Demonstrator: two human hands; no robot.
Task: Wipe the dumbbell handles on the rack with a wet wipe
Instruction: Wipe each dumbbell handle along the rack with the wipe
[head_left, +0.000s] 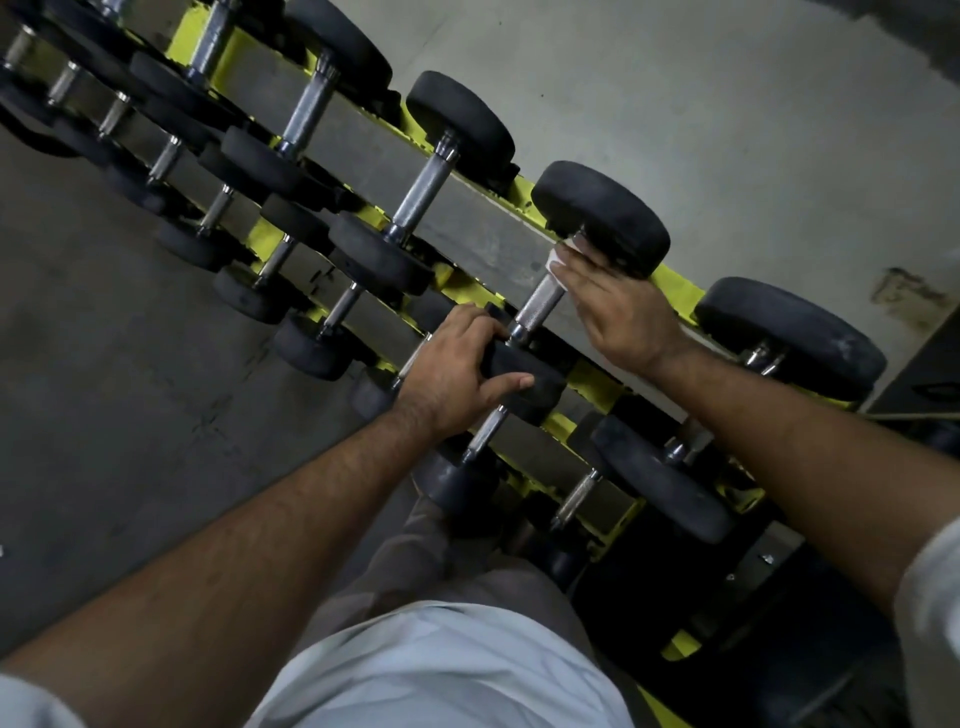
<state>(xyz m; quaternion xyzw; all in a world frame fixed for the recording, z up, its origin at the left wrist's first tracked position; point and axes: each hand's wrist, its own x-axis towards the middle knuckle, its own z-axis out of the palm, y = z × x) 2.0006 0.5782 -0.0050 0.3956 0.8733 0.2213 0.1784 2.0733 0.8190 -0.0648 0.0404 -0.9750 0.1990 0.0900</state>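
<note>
The right hand (621, 306) had its fingers curled over a white wipe (558, 262), pressing it on the far end of a shiny handle (537, 306). The left hand (457, 371) gripped the near black weight (524, 376) of that dumbbell, thumb stretched out. Both bare arms reached forward over the yellow rack (592, 379).

Dumbbells (550, 306) are laid side by side across the rack (675, 291); smaller ones are ranged on the tier in front.
</note>
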